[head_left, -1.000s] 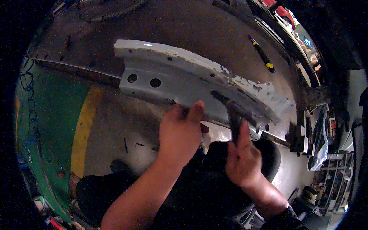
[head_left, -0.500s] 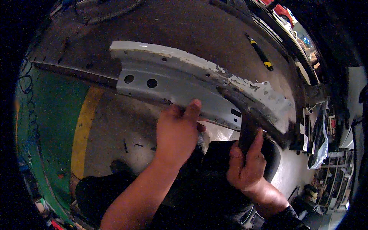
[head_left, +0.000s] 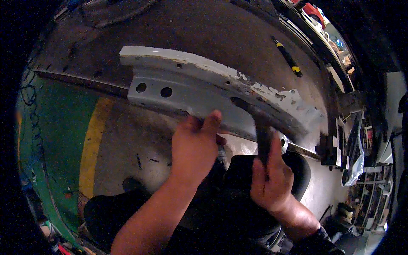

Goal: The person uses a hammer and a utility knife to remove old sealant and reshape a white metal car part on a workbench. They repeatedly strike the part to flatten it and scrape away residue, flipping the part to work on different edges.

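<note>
A long grey metal panel point(head_left: 182, 80), with round holes and a flaking white strip along its far edge, lies across the dark worktable point(head_left: 178, 29). My left hand point(head_left: 193, 148) grips the panel's near edge, thumb on top. My right hand point(head_left: 272, 178) is closed round the handle of a dark tool point(head_left: 262, 131), whose blurred head reaches over the panel's right half. The tool hides part of that surface; whether it touches the metal is hard to tell.
A black-and-yellow hand tool point(head_left: 287, 57) lies beyond the panel. Hoses point(head_left: 119, 12) sit at the back. A shelving rack point(head_left: 369, 195) and a plastic bag point(head_left: 355, 153) are at right. Below are green floor point(head_left: 63, 136) with a yellow line point(head_left: 95, 144) and my dark-clothed legs.
The dark tool in my right hand went rightward, then swung back up and left. The panel and my left hand have shifted slightly left in view.
</note>
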Action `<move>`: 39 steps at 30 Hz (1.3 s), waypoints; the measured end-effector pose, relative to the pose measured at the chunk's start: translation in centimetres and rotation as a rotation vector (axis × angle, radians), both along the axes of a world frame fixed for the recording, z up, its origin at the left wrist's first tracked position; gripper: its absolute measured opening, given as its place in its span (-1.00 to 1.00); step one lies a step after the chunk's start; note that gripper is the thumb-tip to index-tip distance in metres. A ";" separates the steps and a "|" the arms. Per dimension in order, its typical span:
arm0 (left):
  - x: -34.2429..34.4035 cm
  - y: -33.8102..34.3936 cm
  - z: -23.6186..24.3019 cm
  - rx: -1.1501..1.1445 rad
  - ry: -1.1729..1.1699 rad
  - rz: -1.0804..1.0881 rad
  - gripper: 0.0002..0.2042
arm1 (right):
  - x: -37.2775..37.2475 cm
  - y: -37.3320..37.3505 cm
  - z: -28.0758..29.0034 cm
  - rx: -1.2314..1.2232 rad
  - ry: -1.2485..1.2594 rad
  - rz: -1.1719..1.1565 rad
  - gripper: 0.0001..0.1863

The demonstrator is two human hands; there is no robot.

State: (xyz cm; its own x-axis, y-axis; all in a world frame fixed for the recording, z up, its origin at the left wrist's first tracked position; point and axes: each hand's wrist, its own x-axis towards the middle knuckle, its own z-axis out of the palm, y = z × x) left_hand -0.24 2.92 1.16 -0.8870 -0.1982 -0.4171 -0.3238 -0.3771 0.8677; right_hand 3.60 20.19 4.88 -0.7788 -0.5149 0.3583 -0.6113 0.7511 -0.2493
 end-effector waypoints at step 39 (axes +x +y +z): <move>0.0 0.5 0.1 0.051 0.014 0.037 -0.73 | 0.0 1.6 -2.2 0.051 -0.106 -0.046 -0.35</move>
State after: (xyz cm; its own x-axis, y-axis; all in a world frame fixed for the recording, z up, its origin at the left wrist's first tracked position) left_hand -0.28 3.39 1.23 -0.8853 -0.2093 -0.4152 -0.2970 -0.4326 0.8513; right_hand 3.56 21.74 2.64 -0.8339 -0.4936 0.2468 -0.5485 0.7909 -0.2714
